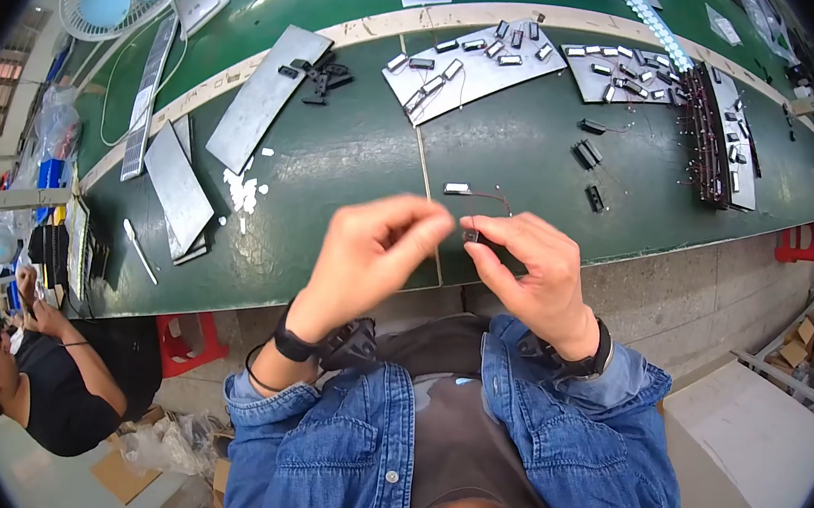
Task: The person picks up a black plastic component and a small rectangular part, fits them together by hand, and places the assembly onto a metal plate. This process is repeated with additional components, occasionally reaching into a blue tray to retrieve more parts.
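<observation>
I see a small black part (pixel 471 234) pinched at my right hand's (pixel 533 271) fingertips, above the green table's (pixel 357 161) near edge. My left hand's (pixel 373 251) fingers close toward it from nine o'clock, touching or nearly so. It looks hard and blocky, its long axis unclear. At twelve o'clock, a wired module (pixel 458 189); beyond, grey plates (pixel 264 93) with similar pieces.

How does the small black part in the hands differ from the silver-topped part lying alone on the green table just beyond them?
The black part is pinched off the table between the fingertips of the left hand and right hand; the silver-topped part lies flat on the table, untouched. The held one looks all dark and smaller; the lying one shows a pale, longer top face. A thin wire runs between them.
</observation>
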### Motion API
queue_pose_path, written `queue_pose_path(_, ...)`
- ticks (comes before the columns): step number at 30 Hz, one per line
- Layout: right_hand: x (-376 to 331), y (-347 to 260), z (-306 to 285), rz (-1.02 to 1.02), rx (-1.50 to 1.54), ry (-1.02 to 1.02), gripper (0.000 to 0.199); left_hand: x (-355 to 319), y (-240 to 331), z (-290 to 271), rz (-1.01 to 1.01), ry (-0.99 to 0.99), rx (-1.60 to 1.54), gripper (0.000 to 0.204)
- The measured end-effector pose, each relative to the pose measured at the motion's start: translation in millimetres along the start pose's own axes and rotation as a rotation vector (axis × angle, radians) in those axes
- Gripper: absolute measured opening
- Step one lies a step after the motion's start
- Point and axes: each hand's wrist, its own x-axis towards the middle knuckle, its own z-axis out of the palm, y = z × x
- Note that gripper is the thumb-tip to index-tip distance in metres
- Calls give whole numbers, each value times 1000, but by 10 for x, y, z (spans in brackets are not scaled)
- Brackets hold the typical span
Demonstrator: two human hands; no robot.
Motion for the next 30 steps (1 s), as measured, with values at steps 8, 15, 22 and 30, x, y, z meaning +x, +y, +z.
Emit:
queue_pose_path(8,-32,16,50,-19,-94,-11,27,79,84,103,-323,-131,-754,33)
queue_pose_path(15,-24,47,37,10,-105,16,25,35,-51,123,-150,21,-690,37)
queue_pose_path(22,-13,61,1,34,-80,-2,26,-103,-79,80,19,-29,-490,35)
queue_pose_path(30,-56,71,-37,-88,-194,-30,24,-51,-72,41,132,-32,-279,31)
